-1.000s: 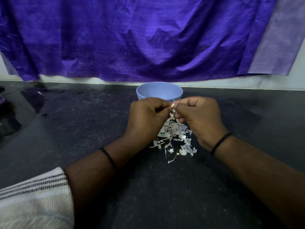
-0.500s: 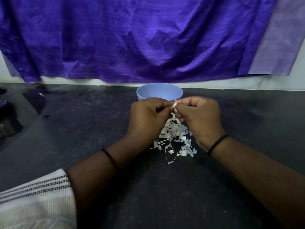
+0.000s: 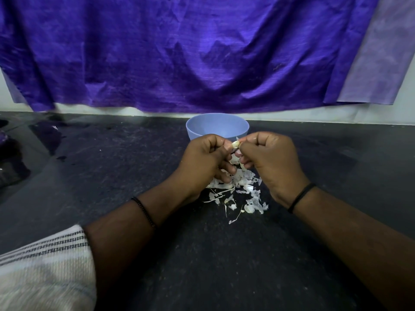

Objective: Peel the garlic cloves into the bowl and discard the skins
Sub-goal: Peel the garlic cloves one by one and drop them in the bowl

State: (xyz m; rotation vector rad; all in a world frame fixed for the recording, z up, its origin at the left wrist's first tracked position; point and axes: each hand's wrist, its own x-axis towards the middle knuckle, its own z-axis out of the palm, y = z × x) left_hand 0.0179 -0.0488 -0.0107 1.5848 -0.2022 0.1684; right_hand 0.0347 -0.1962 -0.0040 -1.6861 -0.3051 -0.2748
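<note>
The step in hand looks like the peeling itself: both hands meet just in front of the round pale-blue plastic bowl, working 1 small cream-coloured garlic clove between them. The left hand has its fingers curled and pinches the clove from its side; the right hand is likewise curled, its thumb and forefinger pinching the clove's other end, where a scrap of skin seems to stick up. How much skin remains on the clove is too small to tell.

Next, by my judgement, the last skin must be pulled free and let fall, then the bare clove carried a little forward and dropped over the bowl's rim.

The bowl stands upright on the dark speckled stone counter; its inside is hidden from this angle, so its contents cannot be told. Under and just behind the hands lies a loose heap of white papery garlic skins, scattered on the counter, not yet discarded.
</note>
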